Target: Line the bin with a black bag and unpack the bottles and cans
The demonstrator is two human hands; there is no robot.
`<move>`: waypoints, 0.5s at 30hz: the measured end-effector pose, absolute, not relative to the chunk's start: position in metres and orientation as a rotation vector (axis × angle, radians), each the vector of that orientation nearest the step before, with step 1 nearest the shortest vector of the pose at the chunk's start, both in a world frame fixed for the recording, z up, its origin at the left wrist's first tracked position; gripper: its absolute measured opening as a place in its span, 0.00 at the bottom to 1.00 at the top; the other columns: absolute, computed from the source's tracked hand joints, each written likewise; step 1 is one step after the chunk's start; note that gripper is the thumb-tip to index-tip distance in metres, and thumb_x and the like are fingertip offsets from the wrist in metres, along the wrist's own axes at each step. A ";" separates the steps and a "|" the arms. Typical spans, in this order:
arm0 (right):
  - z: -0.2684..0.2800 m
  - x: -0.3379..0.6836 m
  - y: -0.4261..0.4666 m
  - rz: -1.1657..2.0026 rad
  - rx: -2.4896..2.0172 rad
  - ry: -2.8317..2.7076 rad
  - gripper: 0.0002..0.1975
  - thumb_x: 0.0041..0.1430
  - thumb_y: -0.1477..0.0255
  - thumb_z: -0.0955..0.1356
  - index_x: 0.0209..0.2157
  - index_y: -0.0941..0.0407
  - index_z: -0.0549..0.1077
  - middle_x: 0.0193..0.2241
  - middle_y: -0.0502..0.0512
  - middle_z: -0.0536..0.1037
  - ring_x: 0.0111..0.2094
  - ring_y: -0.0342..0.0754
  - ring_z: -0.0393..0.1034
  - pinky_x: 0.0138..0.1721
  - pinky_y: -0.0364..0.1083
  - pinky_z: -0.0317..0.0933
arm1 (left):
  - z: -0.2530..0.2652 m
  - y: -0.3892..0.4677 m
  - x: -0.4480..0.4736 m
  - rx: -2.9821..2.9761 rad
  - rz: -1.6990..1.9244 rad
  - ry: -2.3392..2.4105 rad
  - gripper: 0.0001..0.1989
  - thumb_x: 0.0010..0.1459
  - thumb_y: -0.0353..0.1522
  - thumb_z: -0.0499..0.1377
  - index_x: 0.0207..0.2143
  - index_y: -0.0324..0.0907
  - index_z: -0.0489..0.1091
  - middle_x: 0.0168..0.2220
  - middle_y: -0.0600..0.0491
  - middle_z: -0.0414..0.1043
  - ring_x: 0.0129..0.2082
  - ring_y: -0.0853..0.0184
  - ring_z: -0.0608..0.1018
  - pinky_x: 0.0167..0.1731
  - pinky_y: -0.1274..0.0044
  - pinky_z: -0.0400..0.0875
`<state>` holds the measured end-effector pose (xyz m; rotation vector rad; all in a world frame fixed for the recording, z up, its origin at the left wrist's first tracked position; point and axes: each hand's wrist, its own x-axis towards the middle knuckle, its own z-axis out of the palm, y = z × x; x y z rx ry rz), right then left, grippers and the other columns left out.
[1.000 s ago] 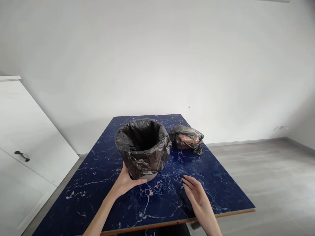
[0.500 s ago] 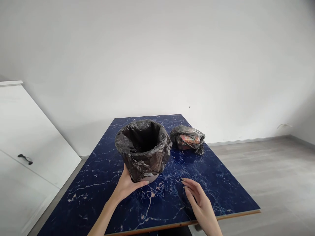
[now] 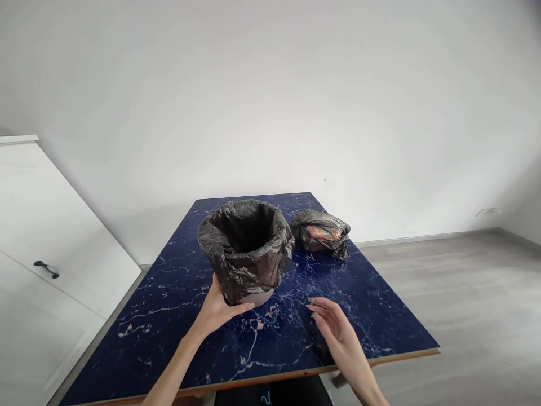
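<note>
At the centre of the frame, the left hand cups the base of a bag-lined bin standing on the blue counter. Lower right, the right hand hovers open, empty. A tied bag lies just right of the bin.

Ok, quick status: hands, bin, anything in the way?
Left hand holds lined bin at its base. Right hand open above table, empty. Tied bag sits beside bin, apart.
</note>
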<state>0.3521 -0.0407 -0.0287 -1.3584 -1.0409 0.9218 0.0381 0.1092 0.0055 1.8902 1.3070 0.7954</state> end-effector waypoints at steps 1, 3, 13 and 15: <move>-0.019 0.357 -0.042 0.877 -1.349 -1.036 0.25 0.70 0.47 0.68 0.58 0.48 0.73 0.59 0.61 0.78 0.60 0.59 0.75 0.58 0.57 0.73 | 0.007 0.107 0.041 1.887 0.781 1.326 0.69 0.48 0.52 0.77 0.79 0.54 0.35 0.77 0.35 0.50 0.72 0.28 0.62 0.62 0.41 0.69; 0.005 0.367 -0.048 0.715 -1.363 -0.989 0.24 0.70 0.50 0.69 0.59 0.48 0.71 0.59 0.61 0.78 0.60 0.59 0.75 0.57 0.57 0.73 | 0.010 0.101 0.049 1.868 0.733 1.343 0.69 0.48 0.52 0.77 0.78 0.55 0.36 0.77 0.36 0.51 0.72 0.29 0.63 0.62 0.41 0.70; 0.098 0.353 -0.093 -0.106 -1.148 -0.964 0.12 0.67 0.75 0.72 0.51 0.52 0.75 0.51 0.62 0.76 0.52 0.56 0.77 0.53 0.58 0.74 | 0.002 0.057 0.156 1.989 0.852 1.031 0.62 0.54 0.53 0.74 0.78 0.56 0.39 0.74 0.38 0.56 0.71 0.36 0.66 0.64 0.45 0.69; 0.096 0.347 -0.102 -0.161 -1.104 -1.064 0.13 0.66 0.80 0.71 0.49 0.52 0.76 0.48 0.60 0.77 0.47 0.54 0.79 0.48 0.55 0.76 | -0.005 0.051 0.184 2.028 0.869 0.974 0.64 0.54 0.54 0.74 0.79 0.53 0.38 0.74 0.36 0.57 0.71 0.35 0.65 0.66 0.45 0.66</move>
